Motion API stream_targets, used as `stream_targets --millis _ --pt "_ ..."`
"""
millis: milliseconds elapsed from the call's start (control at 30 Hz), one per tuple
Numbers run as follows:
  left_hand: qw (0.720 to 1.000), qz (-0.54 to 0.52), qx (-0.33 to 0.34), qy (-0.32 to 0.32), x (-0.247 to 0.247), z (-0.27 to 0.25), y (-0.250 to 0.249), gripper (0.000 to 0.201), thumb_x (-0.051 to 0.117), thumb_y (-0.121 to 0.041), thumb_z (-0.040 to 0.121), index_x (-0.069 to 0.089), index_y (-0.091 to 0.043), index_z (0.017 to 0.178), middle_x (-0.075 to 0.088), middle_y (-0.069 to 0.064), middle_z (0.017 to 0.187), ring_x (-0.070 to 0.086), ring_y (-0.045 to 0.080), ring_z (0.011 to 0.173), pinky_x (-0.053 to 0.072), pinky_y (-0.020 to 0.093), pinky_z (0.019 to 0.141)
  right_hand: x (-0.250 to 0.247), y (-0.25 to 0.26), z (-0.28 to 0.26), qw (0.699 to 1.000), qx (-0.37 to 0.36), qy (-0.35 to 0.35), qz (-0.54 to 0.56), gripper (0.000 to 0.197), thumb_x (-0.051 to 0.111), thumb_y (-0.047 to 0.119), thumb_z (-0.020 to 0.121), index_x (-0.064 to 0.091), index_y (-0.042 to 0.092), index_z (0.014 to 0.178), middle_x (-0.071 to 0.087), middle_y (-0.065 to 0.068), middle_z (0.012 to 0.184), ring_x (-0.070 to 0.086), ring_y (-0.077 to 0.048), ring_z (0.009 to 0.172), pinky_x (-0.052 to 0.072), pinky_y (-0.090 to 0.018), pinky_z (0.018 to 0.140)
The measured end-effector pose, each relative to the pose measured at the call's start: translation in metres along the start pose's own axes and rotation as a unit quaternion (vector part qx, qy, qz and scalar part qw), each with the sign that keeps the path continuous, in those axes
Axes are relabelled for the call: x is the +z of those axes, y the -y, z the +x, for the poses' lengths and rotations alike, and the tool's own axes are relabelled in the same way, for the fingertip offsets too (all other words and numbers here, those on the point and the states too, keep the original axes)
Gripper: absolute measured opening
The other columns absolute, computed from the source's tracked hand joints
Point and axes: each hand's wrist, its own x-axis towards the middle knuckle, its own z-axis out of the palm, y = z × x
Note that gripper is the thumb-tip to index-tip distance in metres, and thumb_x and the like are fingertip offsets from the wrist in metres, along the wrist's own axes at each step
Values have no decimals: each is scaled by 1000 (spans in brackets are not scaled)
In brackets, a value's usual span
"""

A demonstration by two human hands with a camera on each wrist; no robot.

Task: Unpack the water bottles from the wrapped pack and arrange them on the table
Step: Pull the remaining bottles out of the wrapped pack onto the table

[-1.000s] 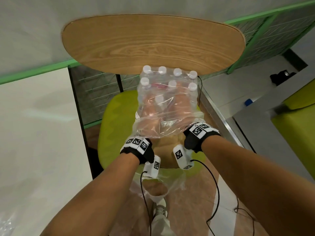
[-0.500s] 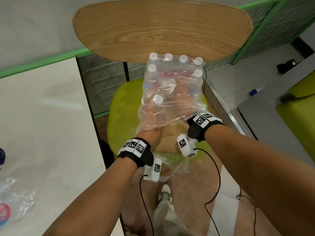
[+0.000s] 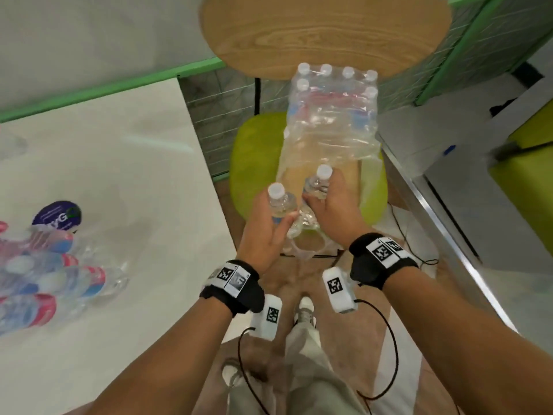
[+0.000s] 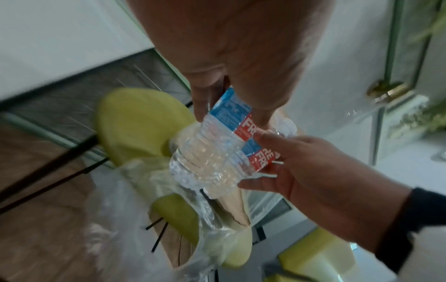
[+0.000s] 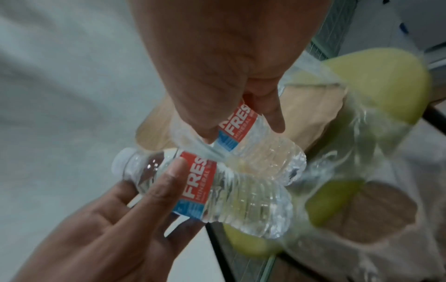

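Gripping 2 bottles: left hand (image 3: 264,232) one (image 3: 279,202) | right hand (image 3: 332,211) one (image 3: 317,182)

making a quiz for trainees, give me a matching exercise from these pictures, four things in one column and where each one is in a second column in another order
Things:
1. wrapped pack
2. bottle with the nearer cap
3. bottle with the farther cap
4. pile of unpacked bottles

Places:
A. held in the right hand
B. lying on the white table
C. resting on the green chair seat
D. held in the left hand

Pairs: 1-C, 2-D, 3-A, 4-B
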Motion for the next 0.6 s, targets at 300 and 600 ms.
stream_targets --millis 300,600 --pt "969 19 -110 -219 -136 -134 66 55 75 -36 86 47 -27 133 55 -6 123 58 9 114 51 43 97 138 93 -84 985 -77 126 85 40 71 31 87 48 20 119 60 2 109 60 -14 101 49 -30 88" --pt "927 28 -167 -336 -190 -207 106 63 73 -38 88 43 -23 141 51 -4 134 52 12 126 47 41 105 249 142 -111 972 -166 166 8 58 70 30 89 41 26 138 47 -2 125 54 -13 99 43 -22 84"
